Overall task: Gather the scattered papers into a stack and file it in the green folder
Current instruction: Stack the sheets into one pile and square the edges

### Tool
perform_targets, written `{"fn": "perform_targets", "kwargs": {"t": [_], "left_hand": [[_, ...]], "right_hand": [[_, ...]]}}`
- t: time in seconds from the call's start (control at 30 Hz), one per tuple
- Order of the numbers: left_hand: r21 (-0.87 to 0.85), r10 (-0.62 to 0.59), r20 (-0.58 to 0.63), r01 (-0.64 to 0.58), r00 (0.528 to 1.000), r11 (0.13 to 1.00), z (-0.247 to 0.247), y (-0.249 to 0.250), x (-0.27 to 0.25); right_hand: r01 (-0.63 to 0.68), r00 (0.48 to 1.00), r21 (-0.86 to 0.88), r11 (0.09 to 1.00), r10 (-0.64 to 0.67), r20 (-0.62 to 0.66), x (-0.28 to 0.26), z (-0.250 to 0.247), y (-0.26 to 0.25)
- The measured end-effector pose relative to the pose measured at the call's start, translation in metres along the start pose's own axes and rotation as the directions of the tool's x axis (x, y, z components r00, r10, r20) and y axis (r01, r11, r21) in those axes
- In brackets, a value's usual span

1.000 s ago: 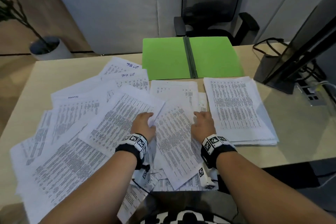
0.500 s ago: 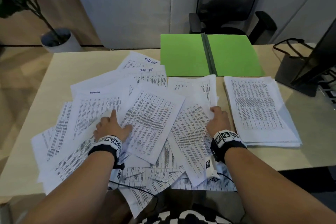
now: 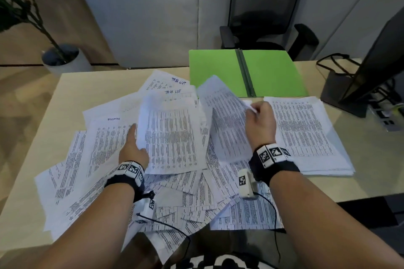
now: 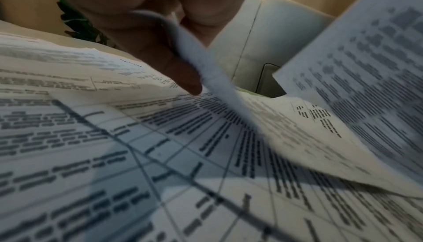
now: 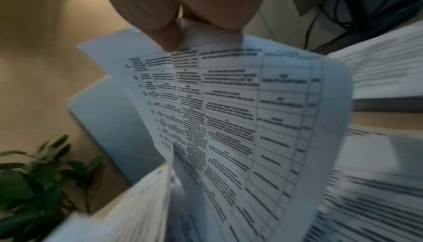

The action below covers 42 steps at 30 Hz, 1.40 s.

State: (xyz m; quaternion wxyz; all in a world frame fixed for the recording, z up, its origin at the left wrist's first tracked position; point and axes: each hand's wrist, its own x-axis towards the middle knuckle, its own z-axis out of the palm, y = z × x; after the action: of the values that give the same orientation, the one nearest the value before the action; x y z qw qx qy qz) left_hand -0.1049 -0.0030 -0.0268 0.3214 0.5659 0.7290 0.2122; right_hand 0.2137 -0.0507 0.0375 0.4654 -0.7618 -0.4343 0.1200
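Since half-second ago: my right hand [image 3: 260, 124] lifted sheet [image 3: 227, 120] off pile, pinching edge, heading for stack [image 3: 306, 133]. Left hand [image 3: 133, 150] pinches, seemingly, another sheet [image 3: 172, 135], freeing it.

We see our left hand [image 4: 160, 19] lifting one sheet's [image 4: 206, 68] edge, a fingertip [image 4: 190, 84] touching the printed papers [image 4: 137, 155] spread beneath it.
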Motion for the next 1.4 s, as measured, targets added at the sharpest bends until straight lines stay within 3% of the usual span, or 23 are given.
{"fn": "perform_targets", "kwargs": {"t": [0.1, 0.23, 0.33, 0.43, 0.5, 0.6, 0.7, 0.8, 0.9, 1.0, 1.07, 1.13, 1.27, 1.4], "left_hand": [[-0.044, 0.039, 0.019, -0.038, 0.999, 0.998, -0.001, 0.007, -0.005], [-0.097, 0.046, 0.098, -0.036, 0.994, 0.995, 0.004, 0.015, -0.008], [0.037, 0.064, 0.050, -0.066, 0.997, 0.997, 0.009, 0.017, -0.012], [0.138, -0.043, -0.047, 0.049, 0.998, 0.989, 0.008, 0.010, -0.013], [0.126, -0.105, -0.093, 0.116, 0.990, 0.985, 0.004, 0.008, -0.014], [0.108, -0.082, -0.119, 0.095, 0.989, 0.990, -0.001, 0.008, -0.014], [0.031, -0.063, -0.082, 0.066, 0.995, 0.997, -0.006, 0.012, -0.015], [-0.170, -0.073, 0.047, 0.080, 0.996, 0.982, -0.006, 0.017, -0.021], [-0.267, -0.113, 0.101, 0.136, 0.988, 0.954, -0.004, 0.026, -0.023], [-0.184, -0.196, 0.230, 0.240, 0.953, 0.953, 0.000, 0.030, -0.023], [-0.119, -0.181, 0.244, 0.215, 0.953, 0.969, 0.006, 0.032, -0.025], [-0.043, -0.105, 0.233, 0.118, 0.967, 0.992, 0.012, 0.028, -0.023], [0.009, -0.130, 0.095, 0.130, 0.987, 0.991, 0.011, 0.018, -0.003], [0.315, -0.115, 0.042, 0.096, 0.992, 0.944, 0.004, 0.007, 0.019]], "right_hand": [[0.015, 0.999, 0.173, 0.985, -0.023, 0.044, 0.000, 0.000, -0.027], [0.028, 1.000, 0.300, 0.954, -0.031, 0.006, -0.004, -0.002, -0.049], [0.032, 0.999, 0.322, 0.946, -0.029, -0.014, -0.007, -0.004, -0.051], [0.076, 0.995, 0.407, 0.910, -0.096, 0.029, -0.006, -0.001, -0.056], [0.113, 0.985, 0.484, 0.868, -0.161, 0.060, -0.004, 0.002, -0.065], [0.157, 0.967, 0.588, 0.794, -0.245, 0.071, -0.003, 0.004, -0.081], [0.075, 0.967, 0.678, 0.732, -0.219, 0.130, -0.002, 0.007, -0.090], [-0.095, 0.975, 0.542, 0.835, -0.033, 0.221, 0.000, 0.020, -0.072], [-0.246, 0.962, 0.368, 0.897, 0.180, 0.205, -0.007, 0.034, -0.039], [-0.367, 0.912, 0.173, 0.914, 0.317, 0.262, -0.021, 0.044, -0.009], [-0.413, 0.867, 0.038, 0.910, 0.381, 0.321, -0.034, 0.053, 0.005], [-0.427, 0.826, -0.056, 0.902, 0.415, 0.380, -0.047, 0.062, 0.015], [-0.342, 0.798, -0.252, 0.905, 0.421, 0.432, -0.050, 0.071, 0.030], [-0.463, 0.742, -0.231, 0.856, 0.517, 0.427, -0.046, 0.076, 0.036]]}}
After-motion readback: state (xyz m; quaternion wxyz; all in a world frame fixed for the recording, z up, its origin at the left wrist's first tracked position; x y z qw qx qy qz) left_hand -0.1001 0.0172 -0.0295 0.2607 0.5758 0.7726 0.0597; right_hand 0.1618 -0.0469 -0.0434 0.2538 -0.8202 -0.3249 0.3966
